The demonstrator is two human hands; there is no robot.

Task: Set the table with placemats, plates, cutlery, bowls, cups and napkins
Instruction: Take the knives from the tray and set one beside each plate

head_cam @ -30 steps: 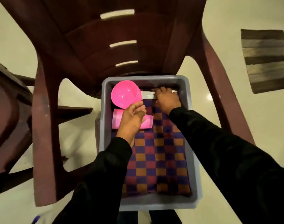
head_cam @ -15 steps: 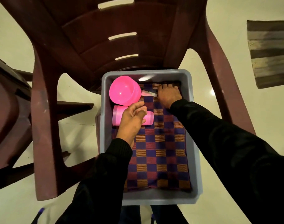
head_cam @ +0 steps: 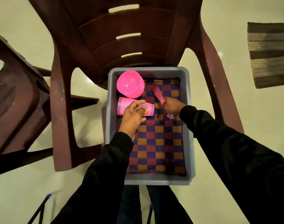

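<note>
A grey bin (head_cam: 190, 126) stands on a chair seat. A checkered purple, orange and maroon placemat (head_cam: 159, 146) lines its bottom. At its far left corner sits a pink bowl (head_cam: 130, 85), tilted towards me. Just in front of it a pink cup (head_cam: 121, 105) lies on its side. My left hand (head_cam: 132, 115) hovers over the cup with loosely curled fingers and no visible hold on it. My right hand (head_cam: 172, 106) grips a piece of cutlery (head_cam: 157, 92) above the placemat. Its pink handle points to the bin's far side, and a metal end shows below my fist.
The maroon plastic chair (head_cam: 121, 29) rises behind the bin, its armrests on both sides. A second maroon chair (head_cam: 16, 94) stands at the left. A striped rug (head_cam: 270, 54) lies on the pale floor at the right. My legs are below the bin.
My right hand pulled back from the bin's far edge toward the middle, lifting the pink-handled cutlery off the placemat. The left hand stayed over the cup.
</note>
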